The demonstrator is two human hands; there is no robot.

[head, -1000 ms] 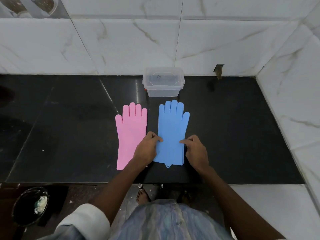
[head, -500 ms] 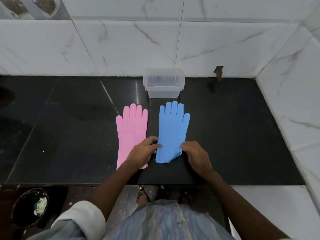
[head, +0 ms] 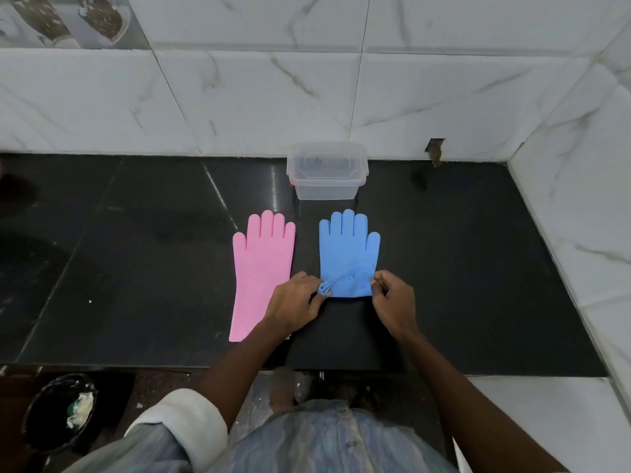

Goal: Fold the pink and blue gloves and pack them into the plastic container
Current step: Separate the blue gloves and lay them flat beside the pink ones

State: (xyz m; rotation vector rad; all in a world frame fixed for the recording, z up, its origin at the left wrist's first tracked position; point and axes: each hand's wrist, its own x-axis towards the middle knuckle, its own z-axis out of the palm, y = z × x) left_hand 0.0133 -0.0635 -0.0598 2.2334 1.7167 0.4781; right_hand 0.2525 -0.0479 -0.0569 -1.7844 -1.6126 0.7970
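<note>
The left hand (head: 295, 303) covers the pink glove's (head: 261, 264) near right edge; a faint mark on the plastic container's (head: 327, 172) lid is too small to read.

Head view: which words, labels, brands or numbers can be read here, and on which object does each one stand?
None can be read.
Plastic container: a small dark handwritten mark on its lid, too small and blurred to read.
Pink glove and blue glove: no print visible.
</note>
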